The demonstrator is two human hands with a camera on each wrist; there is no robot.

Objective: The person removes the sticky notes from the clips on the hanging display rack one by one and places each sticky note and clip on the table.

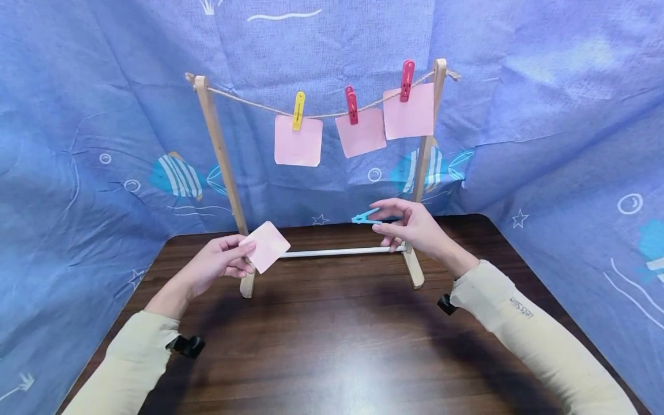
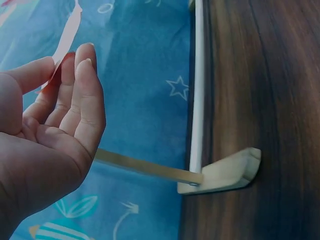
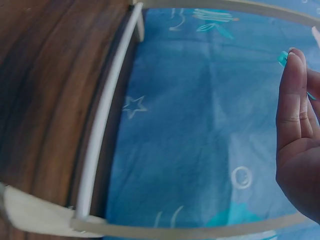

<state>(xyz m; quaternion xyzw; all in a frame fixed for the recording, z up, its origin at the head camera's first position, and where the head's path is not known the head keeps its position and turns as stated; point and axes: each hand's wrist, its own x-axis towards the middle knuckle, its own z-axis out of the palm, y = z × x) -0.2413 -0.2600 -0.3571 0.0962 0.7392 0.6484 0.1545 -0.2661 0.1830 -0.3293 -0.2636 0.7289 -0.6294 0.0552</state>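
Observation:
My left hand (image 1: 220,262) pinches a pink square of paper (image 1: 266,246) between thumb and fingers, in front of the rack's left post. In the left wrist view the paper (image 2: 67,37) shows edge-on above the thumb. Near the right post, my right hand (image 1: 410,225) holds a blue clothespin (image 1: 366,217) by its handle ends, its tip pointing left. Only a bit of that clothespin (image 3: 282,59) shows past the fingers in the right wrist view. Behind and above both hands, a rope (image 1: 244,101) carries pink paper squares (image 1: 298,147), held by a yellow clothespin (image 1: 298,110) and two red clothespins (image 1: 407,80).
Two wooden posts (image 1: 220,147) hold up the rope, joined low down by a white rod (image 1: 337,252). Their wooden feet (image 1: 413,270) stand on the dark wood table (image 1: 321,334). A blue curtain (image 1: 145,86) with fish prints hangs behind and at the sides.

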